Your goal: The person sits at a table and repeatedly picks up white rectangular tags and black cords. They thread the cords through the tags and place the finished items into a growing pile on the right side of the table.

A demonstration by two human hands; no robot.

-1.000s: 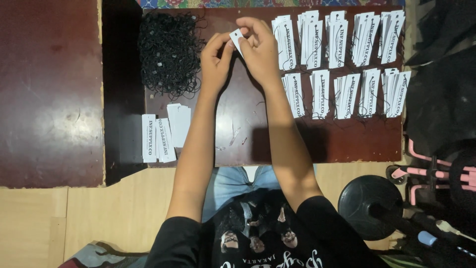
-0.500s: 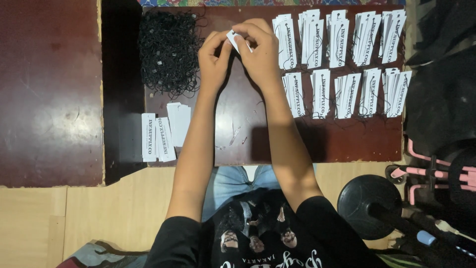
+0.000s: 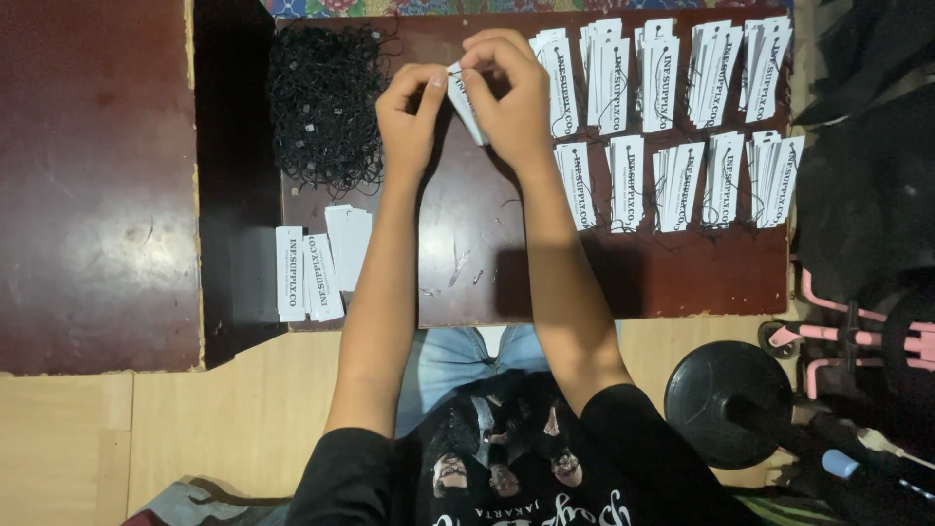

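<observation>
We note both hands, left (image 3: 409,112) and right (image 3: 511,93), pinching one tag (image 3: 466,97); strung stacks (image 3: 672,107) done, unstrung tags (image 3: 317,258) and strings (image 3: 321,102) left.

— What sort of place is this?

— A room in a home, used for piecework. The person sits on a pale wooden floor (image 3: 146,438) at a low dark brown table (image 3: 467,263).

— Why not a workshop?

— The things around: a pink child's bike (image 3: 857,336) and a black round weight plate (image 3: 729,401) to the right, plus a flowered cloth (image 3: 321,8) past the table. The piecework shows in rows of white paper tags (image 3: 672,117) and a heap of black strings (image 3: 326,102).
</observation>
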